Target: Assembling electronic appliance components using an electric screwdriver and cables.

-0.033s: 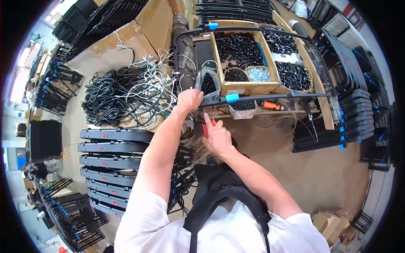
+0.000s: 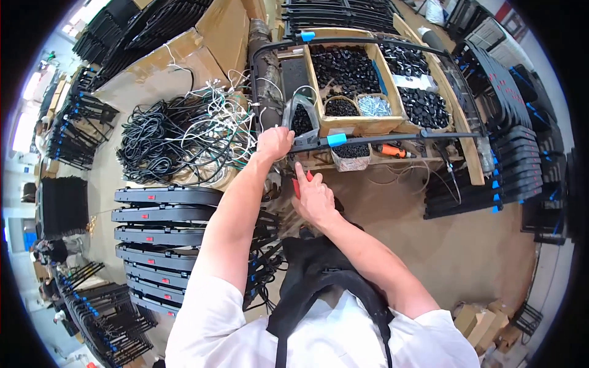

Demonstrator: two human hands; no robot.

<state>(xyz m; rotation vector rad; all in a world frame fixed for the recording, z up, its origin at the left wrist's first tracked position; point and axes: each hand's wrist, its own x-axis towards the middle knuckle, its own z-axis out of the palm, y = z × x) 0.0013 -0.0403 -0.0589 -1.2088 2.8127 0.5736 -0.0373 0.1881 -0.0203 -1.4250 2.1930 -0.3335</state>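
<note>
1. Two hands work at a black tubular frame (image 2: 368, 140) lying across a wooden compartment tray (image 2: 383, 126). The left hand (image 2: 274, 143) is closed around the frame's near bar, beside a blue tape band (image 2: 337, 139).
2. The right hand (image 2: 314, 197) sits just below, fingers curled on a small red-handled tool (image 2: 296, 186); nothing shows a recent shift in either grip.
3. Compartments hold black small parts (image 2: 346, 64) and one basket of silvery screws (image 2: 373, 105); a clear bag (image 2: 299, 118) of black pieces stands near the left hand.
4. Coiled black cables (image 2: 156, 144) lie left, brown cardboard (image 2: 215, 30) behind, and stacked black panels (image 2: 162, 214) with small red labels below.
</note>
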